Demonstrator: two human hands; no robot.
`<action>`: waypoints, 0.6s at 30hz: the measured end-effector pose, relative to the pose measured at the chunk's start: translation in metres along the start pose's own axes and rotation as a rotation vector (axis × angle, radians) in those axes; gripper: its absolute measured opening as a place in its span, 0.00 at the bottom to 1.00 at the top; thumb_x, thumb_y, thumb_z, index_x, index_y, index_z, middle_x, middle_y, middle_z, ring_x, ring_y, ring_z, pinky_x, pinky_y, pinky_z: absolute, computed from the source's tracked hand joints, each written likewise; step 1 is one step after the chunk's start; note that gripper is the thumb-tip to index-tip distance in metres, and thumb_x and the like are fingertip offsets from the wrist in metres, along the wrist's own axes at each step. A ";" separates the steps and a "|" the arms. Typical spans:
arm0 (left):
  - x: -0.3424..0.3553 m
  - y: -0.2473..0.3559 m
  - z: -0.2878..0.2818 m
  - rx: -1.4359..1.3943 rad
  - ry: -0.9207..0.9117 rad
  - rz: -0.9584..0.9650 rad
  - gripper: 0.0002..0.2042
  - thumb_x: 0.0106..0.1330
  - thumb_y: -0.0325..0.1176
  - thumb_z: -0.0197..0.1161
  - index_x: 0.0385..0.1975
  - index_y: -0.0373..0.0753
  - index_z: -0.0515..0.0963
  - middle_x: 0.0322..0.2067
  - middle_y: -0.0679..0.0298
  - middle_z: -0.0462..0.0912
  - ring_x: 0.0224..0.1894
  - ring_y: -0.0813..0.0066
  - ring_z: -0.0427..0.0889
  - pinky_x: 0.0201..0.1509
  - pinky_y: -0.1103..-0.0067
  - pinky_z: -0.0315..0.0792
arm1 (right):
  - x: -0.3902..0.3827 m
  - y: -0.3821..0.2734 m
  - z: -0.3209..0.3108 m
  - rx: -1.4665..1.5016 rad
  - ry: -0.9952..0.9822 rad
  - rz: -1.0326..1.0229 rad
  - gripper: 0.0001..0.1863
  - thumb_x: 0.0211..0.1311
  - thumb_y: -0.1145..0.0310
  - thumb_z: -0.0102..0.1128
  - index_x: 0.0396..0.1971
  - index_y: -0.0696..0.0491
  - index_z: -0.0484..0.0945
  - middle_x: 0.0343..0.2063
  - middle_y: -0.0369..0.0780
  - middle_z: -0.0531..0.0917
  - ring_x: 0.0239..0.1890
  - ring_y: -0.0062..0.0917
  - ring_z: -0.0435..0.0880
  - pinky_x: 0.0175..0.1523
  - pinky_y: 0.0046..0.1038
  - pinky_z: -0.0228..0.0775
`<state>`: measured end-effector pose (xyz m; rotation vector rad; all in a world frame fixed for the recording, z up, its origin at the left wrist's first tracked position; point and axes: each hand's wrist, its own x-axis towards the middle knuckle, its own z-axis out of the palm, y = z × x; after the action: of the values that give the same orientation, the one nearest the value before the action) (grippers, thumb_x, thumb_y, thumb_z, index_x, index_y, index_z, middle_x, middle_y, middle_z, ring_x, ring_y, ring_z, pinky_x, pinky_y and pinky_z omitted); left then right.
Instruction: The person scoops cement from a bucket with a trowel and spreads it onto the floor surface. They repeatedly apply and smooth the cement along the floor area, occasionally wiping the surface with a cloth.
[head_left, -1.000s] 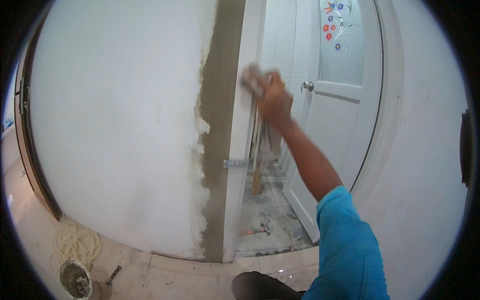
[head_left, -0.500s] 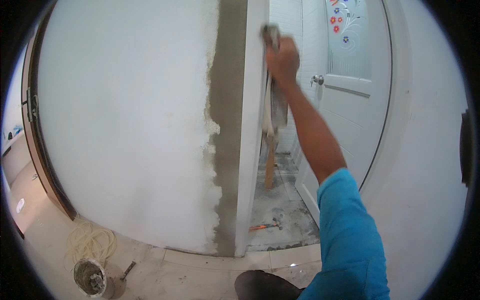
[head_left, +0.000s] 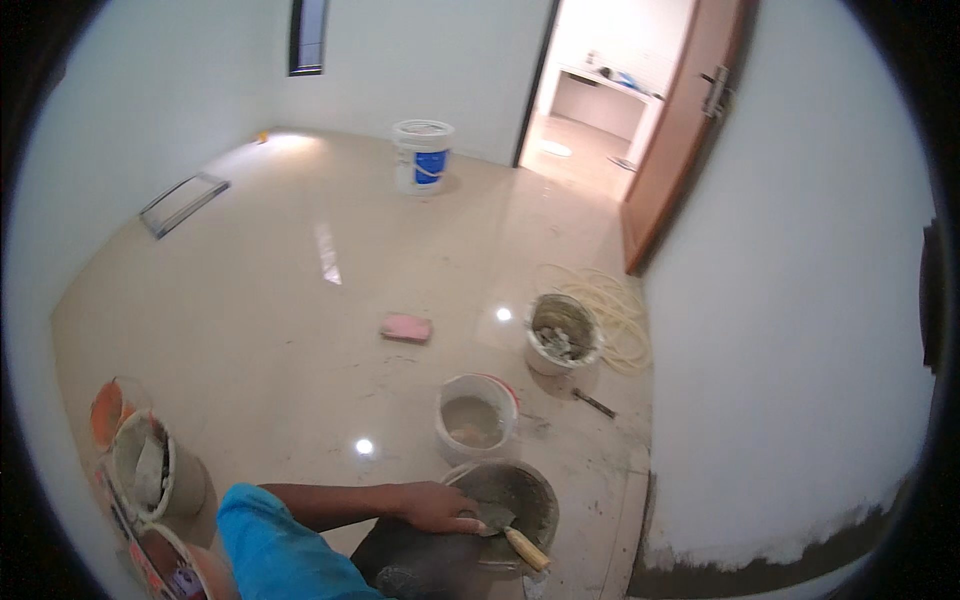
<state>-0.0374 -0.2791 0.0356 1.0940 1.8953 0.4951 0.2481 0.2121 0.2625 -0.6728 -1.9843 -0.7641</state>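
My left hand reaches from the lower left over a round dark tub on the floor. Its thumb and fingers close around the grey blade of a trowel; the fingertips are partly hidden. The trowel's pale wooden handle sticks out over the tub's near rim, toward the lower right. Grey mortar coats the inside of the tub. My right hand is out of view. Just beyond the tub stands a white bucket with murky water in it.
A mortar-smeared bucket, a coil of pale hose and a hammer-like tool lie near the right wall. A pink sponge-like block is mid-floor. Dirty buckets stand at left, a white pail farther back, beside an open brown door.
My view has swung from the doorway and plastered wall strip to the floor with buckets. The right hand with its tool has left view; my left hand now reaches into the tub.
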 end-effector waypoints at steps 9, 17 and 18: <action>-0.026 -0.055 0.035 -0.535 0.349 0.481 0.17 0.72 0.39 0.56 0.56 0.40 0.77 0.59 0.57 0.76 0.64 0.61 0.70 0.70 0.66 0.59 | -0.279 -0.099 0.074 0.240 -1.238 0.080 0.21 0.68 0.61 0.52 0.56 0.58 0.73 0.45 0.47 0.81 0.45 0.41 0.81 0.52 0.36 0.72; -0.075 -0.109 0.051 -0.599 0.878 -0.385 0.27 0.69 0.54 0.50 0.27 0.32 0.81 0.36 0.56 0.84 0.42 0.68 0.81 0.48 0.72 0.75 | -0.339 -0.056 -0.024 0.112 -1.524 0.253 0.19 0.67 0.68 0.54 0.56 0.57 0.73 0.46 0.49 0.81 0.47 0.43 0.79 0.54 0.36 0.70; -0.067 -0.116 0.053 -0.549 0.897 -0.276 0.25 0.70 0.53 0.50 0.33 0.34 0.81 0.37 0.59 0.83 0.42 0.73 0.80 0.48 0.75 0.73 | -0.316 -0.060 -0.016 0.300 -1.269 0.143 0.18 0.64 0.69 0.58 0.53 0.56 0.74 0.45 0.49 0.81 0.47 0.44 0.78 0.54 0.38 0.69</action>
<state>-0.0349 -0.4016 -0.0396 0.2182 2.3702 1.4054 0.3615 0.1094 -0.0214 -1.2715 -3.0075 0.1854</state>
